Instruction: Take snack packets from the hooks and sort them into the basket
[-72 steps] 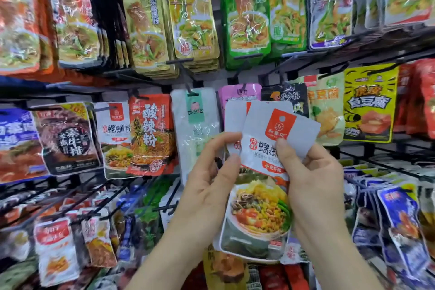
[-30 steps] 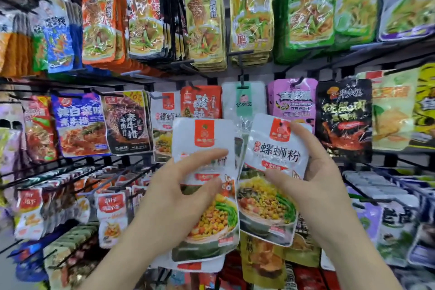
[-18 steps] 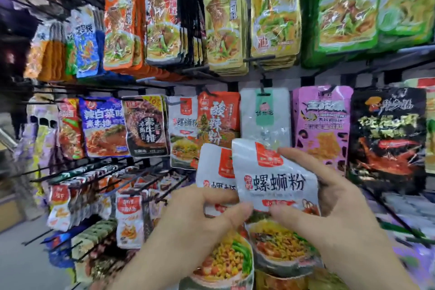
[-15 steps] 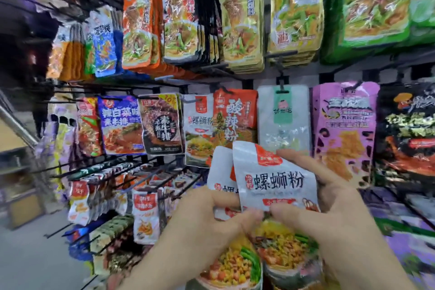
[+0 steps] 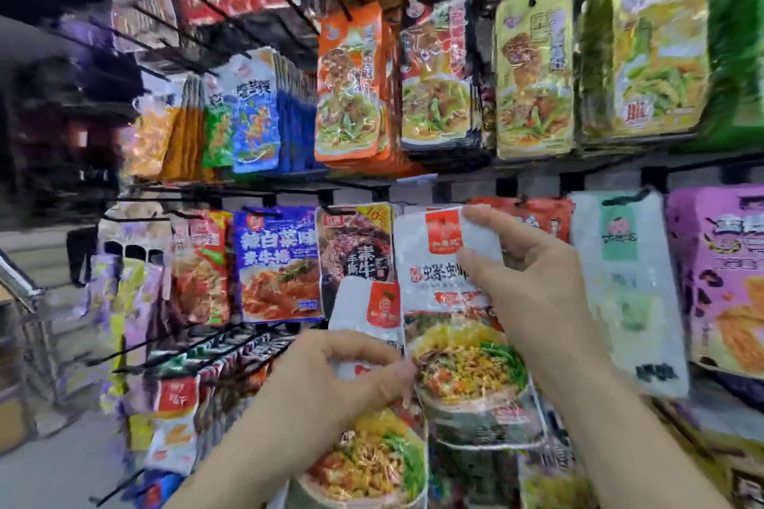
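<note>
Pinched noodle packet (image 5: pixel 372 463) in left hand (image 5: pixel 330 380) grip, second packet (image 5: pixel 446 289) at its 1 o'clock in right hand (image 5: pixel 533 285) grip, both held clear of hooks (image 5: pixel 140 345) for basket sorting.

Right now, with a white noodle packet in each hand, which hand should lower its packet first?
Left, probably: the left hand pinches the lower packet, while the right hand holds the upper packet up by the hooks. The basket is out of view.

We see the upper packet (image 5: pixel 432 281) and lower packet (image 5: pixel 368 463) both white, red-badged; at three o'clock, a purple packet (image 5: pixel 719 281).
</note>
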Demonstrator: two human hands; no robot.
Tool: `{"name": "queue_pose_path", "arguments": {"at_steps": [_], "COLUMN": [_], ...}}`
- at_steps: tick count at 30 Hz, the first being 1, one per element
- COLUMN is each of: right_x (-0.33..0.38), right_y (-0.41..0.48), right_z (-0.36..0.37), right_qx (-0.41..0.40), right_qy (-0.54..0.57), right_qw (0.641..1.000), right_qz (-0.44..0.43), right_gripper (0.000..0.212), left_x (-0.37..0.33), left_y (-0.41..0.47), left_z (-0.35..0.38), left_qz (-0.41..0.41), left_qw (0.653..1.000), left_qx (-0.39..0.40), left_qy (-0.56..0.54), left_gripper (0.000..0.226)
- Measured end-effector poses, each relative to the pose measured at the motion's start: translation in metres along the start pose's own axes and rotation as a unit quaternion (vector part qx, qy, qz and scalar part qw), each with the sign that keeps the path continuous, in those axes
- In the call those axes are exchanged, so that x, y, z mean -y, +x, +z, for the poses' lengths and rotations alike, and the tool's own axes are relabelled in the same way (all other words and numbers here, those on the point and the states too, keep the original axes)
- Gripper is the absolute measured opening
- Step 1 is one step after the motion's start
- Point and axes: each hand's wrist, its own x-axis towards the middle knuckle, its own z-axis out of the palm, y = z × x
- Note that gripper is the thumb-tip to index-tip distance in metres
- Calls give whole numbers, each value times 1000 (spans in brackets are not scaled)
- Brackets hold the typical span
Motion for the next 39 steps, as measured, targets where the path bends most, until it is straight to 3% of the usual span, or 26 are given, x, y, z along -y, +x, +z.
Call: {"name": "queue_pose_path", "arguments": {"at_steps": [4,8,16,22,27,31,34,39], "right_x": [-7,-8,-9,-13,-28,-33,-39,-59], "right_y": [12,11,2,11,17,12,6,12], "right_z": [29,41,46,48,49,47,55,62], "right_qx": [-40,-75,-126,-100,-51,-113,-97,-17], "right_qy": [-47,-106,-191,-271,-488,-610,-630,-663], "right_qw": [998,991,973,957,869,770,752,744], "right_qz": [-11,-12,-14,-25,-59,-148,-167,-79], "right_gripper": [37,37,39,42,44,41,55,85], "left_x": [17,31,48,48,56,58,51,44], "left_y": [18,34,51,60,60,49,50,58], "left_z": [-24,-36,-38,-39,-43,-59,-62,-45], "left_qz": [34,73,74,95,139,188,185,166], "left_qw": [999,997,996,994,987,974,976,982], "left_qx": [-7,-3,40,23,-85,-117,-112,-64], "left_qy": [-6,-1,-27,-49,16,50,-9,-54], "left_gripper": [9,12,5,9,15,18,20,13]}}
